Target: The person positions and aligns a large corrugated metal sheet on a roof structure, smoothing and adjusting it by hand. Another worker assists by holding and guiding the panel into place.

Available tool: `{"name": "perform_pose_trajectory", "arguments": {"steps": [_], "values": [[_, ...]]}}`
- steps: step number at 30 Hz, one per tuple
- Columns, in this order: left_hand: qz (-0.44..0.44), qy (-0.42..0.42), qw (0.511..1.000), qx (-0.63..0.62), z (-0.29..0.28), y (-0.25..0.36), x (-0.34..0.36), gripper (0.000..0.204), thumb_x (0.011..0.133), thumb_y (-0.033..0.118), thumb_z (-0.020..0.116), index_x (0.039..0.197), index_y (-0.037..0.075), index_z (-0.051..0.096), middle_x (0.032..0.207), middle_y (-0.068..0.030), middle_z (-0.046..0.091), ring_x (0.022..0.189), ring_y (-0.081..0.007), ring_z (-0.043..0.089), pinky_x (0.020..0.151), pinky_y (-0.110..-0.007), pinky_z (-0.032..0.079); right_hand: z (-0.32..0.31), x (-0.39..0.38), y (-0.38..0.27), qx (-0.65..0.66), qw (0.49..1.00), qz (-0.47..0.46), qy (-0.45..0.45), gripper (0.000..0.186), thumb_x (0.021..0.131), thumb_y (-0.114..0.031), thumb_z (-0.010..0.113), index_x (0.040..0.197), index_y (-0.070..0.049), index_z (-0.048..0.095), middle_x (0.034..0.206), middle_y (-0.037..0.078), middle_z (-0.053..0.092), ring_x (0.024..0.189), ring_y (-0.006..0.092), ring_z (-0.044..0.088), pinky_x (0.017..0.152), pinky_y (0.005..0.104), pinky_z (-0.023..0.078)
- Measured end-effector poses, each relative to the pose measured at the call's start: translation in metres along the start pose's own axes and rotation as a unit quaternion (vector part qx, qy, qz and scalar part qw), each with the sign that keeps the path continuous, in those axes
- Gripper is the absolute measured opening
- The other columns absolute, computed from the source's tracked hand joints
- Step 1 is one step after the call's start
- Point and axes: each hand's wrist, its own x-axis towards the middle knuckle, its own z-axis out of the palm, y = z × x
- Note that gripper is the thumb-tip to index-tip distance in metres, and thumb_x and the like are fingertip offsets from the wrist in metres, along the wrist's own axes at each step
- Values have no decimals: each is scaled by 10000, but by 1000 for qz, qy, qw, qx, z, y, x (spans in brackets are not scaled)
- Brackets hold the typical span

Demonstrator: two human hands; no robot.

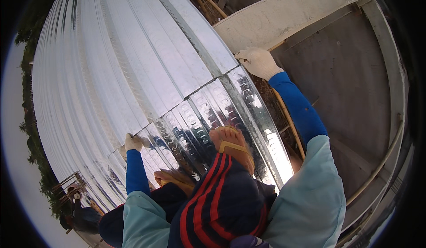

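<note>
Shiny ribbed metal decking sheets [146, 39] stretch away in front of me, their long ribs running from far to near. A crosswise seam marks where the far sheet's end meets the embossed near sheet [213, 101]. My right hand [259, 63], in a white knit glove, is closed with its fingertips on the far sheet's right corner at this seam. Farther left along the same seam, my gloved left hand [133, 142] is closed at the sheet's end edge. Its fingertips are partly hidden. My sandalled feet [233, 146] rest on the near sheet between my hands.
A pale concrete beam [288, 15] curves past the sheets' right side, with a sunken grey surface [341, 75] beyond it. Bamboo poles [288, 119] show in the gap beside the sheets. Another person [82, 212] is at the lower left, near bamboo scaffolding.
</note>
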Motion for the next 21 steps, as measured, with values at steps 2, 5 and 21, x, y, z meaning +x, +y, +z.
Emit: {"name": "perform_pose_trajectory", "arguments": {"steps": [2,5,21], "values": [[116,33,946,301,7,-2,-3,51,1067,93,596,1022,102,576,864,-100,667,844,-307,659,786,-406,536,13,-8,14,5,1000,17,1,291,1021,-128,669,1261,-206,815,1092,115,774,1087,364,749,915,485,616],[18,54,995,84,14,0,-11,69,1056,26,576,1047,93,566,885,-97,673,831,-293,655,775,-398,538,20,-13,24,-8,1000,26,-12,332,1048,-160,645,1326,-241,808,1088,123,777,1083,378,756,914,507,623],[-94,70,973,-199,43,23,-28,176,1128,197,498,993,126,586,916,-84,626,890,-261,615,785,-417,520,6,-7,15,53,995,37,-73,623,922,-180,857,1525,-205,705,1178,163,764,1181,395,712,1023,483,581]]}}
